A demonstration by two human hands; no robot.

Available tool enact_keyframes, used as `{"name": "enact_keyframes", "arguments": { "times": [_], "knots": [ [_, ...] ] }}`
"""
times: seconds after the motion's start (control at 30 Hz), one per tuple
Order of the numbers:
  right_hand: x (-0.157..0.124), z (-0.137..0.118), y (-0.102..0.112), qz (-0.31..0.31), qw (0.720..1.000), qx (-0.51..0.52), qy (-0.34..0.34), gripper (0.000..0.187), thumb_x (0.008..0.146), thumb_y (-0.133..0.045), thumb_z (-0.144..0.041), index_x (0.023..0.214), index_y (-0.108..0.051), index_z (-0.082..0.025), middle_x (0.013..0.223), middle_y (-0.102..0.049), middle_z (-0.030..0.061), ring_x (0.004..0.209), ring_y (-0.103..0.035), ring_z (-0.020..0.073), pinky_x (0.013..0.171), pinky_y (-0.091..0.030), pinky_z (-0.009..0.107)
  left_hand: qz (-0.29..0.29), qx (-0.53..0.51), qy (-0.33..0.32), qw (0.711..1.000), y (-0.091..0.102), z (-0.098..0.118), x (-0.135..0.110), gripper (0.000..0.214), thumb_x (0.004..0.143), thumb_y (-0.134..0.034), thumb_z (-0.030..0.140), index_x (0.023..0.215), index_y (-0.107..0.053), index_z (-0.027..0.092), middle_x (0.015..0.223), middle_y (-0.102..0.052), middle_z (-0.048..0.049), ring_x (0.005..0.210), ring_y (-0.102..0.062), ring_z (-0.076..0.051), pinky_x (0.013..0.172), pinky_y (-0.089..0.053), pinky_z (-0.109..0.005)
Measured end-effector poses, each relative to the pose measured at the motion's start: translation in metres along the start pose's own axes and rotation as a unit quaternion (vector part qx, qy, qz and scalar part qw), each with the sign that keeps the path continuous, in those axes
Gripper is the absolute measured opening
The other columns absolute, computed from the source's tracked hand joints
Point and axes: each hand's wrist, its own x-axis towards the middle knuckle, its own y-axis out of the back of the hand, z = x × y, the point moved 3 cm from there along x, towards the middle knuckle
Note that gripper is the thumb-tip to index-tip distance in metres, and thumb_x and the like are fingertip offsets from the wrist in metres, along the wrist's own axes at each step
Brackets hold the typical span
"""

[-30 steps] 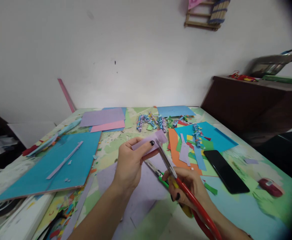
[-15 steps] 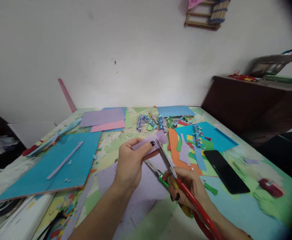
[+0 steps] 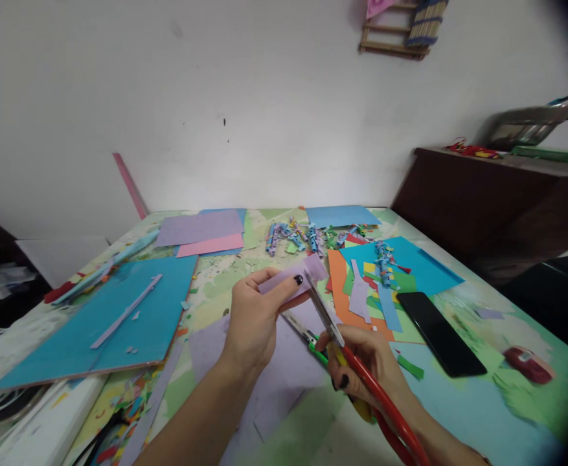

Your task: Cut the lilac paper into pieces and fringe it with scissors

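Observation:
Between the thumb and fingers of my left hand (image 3: 257, 317) is a small piece of purple paper (image 3: 315, 267), its free end pointing right. My right hand (image 3: 361, 362) grips red-handled scissors (image 3: 323, 310); their blades meet the paper just right of my left thumb. Whether the blades are fully closed I cannot tell. A green-handled craft knife (image 3: 303, 330) lies below the blades, its handle partly hidden by my right hand. Under both hands a larger purple sheet (image 3: 284, 369) rests on the table.
A blue board (image 3: 167, 310) carrying a purple strip (image 3: 128, 310) lies at left. To the right are a black phone (image 3: 442, 333), a red computer mouse (image 3: 528, 364) and coloured paper scraps (image 3: 360, 298). Small paper rolls (image 3: 315, 239) sit at the back, near the wall (image 3: 264, 129).
Almost nothing differs. My left hand and the purple paper have shifted very slightly right, while the scissors stay at the same spot on the paper.

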Motion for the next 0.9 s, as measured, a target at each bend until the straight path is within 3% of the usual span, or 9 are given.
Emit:
{"name": "enact_keyframes", "arguments": {
  "times": [0.37, 0.9],
  "knots": [
    [-0.0004, -0.0009, -0.0011, 0.011, 1.0, -0.008, 0.002, 0.052, 0.063, -0.075, -0.061, 0.08, -0.062, -0.014, 0.05, -0.048, -0.0032, 0.046, -0.035, 0.009, 0.044, -0.024, 0.023, -0.004, -0.007, 0.0, 1.0, -0.0007, -0.0004, -0.0021, 0.016, 0.06, -0.078, 0.014, 0.065, -0.062, 0.011, 0.066, -0.069, -0.0021, 0.069, -0.068, -0.015, 0.069, -0.058, -0.029],
    [-0.0018, -0.006, -0.0052, 0.013, 0.999, 0.021, -0.024, 0.041, 0.062, -0.08, -0.047, 0.073, -0.057, -0.015, 0.048, -0.042, -0.0059, 0.04, -0.031, 0.0056, 0.036, -0.023, 0.017, -0.006, -0.005, 0.003, 1.0, 0.0005, -0.0012, -0.0004, 0.015, 0.061, -0.077, 0.014, 0.067, -0.064, 0.011, 0.07, -0.071, -0.005, 0.073, -0.069, -0.018, 0.07, -0.058, -0.031]
  ]
}}
